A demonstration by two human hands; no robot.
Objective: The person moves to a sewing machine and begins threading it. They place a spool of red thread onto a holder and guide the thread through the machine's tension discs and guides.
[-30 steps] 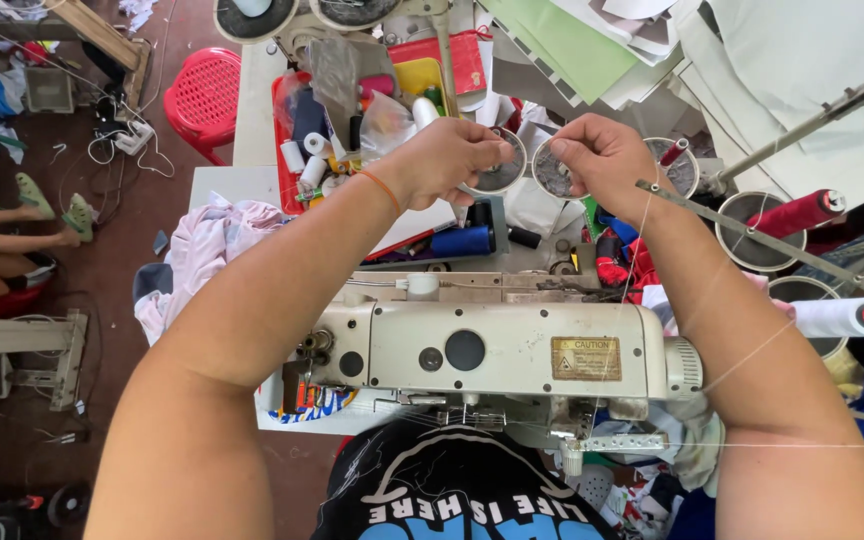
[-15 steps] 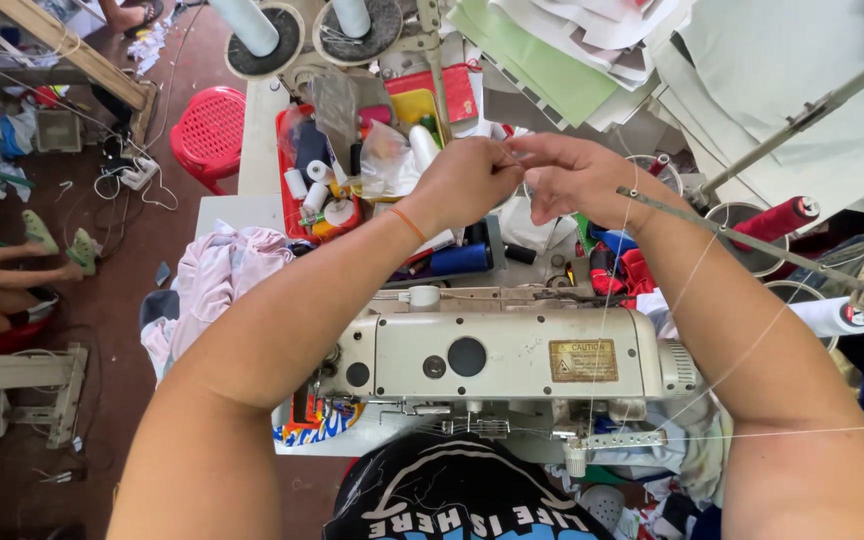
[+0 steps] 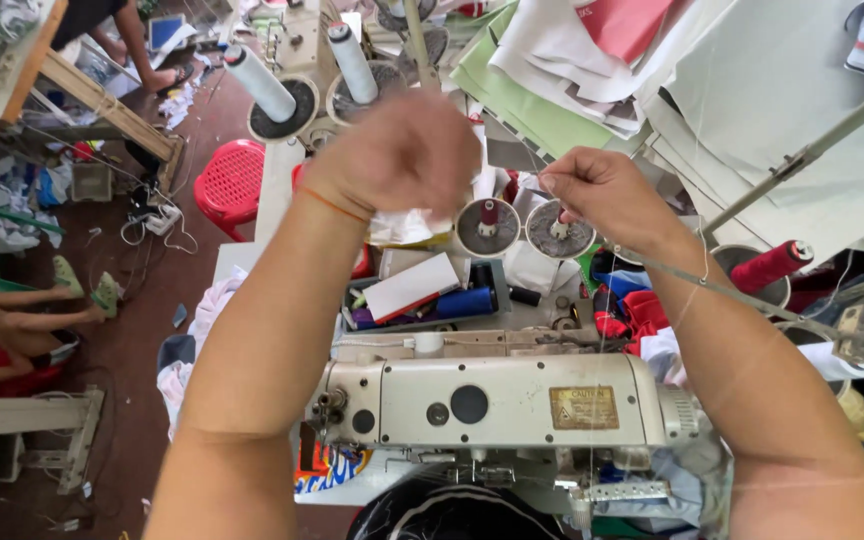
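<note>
Change since a second ago: both hands are raised higher and farther over the machine; the left one is now motion-blurred.
Nearest: dark printed garment (image 3: 452, 515) lies under the cream sewing machine (image 3: 497, 400), fed in at its lower edge.
Sewing machine: sits across the tabletop (image 3: 272, 200), both forearms reaching over it.
Thread: a fine white thread (image 3: 697, 275) runs down past the right wrist toward the machine, apparently kept taut by the raised hands.
Right hand: right hand (image 3: 602, 190) is closed in a pinch, fingertips together on the thread just above two round thread-stand discs (image 3: 517, 228).
Left hand: left hand (image 3: 407, 155) is curled; blur hides whether it grips the thread, so I cannot tell.
Middle ground: tray (image 3: 427, 300) behind the machine holds a blue spool and white card, within easy reach.
Right edge: slanted metal rod (image 3: 802, 160) and red thread cone (image 3: 772, 265) crowd that side.
Far: two white thread cones (image 3: 302, 75) stand upright; stacked fabric (image 3: 712, 70) overhangs, leaving little room.
Left: open floor, red plastic stool (image 3: 232, 185).
</note>
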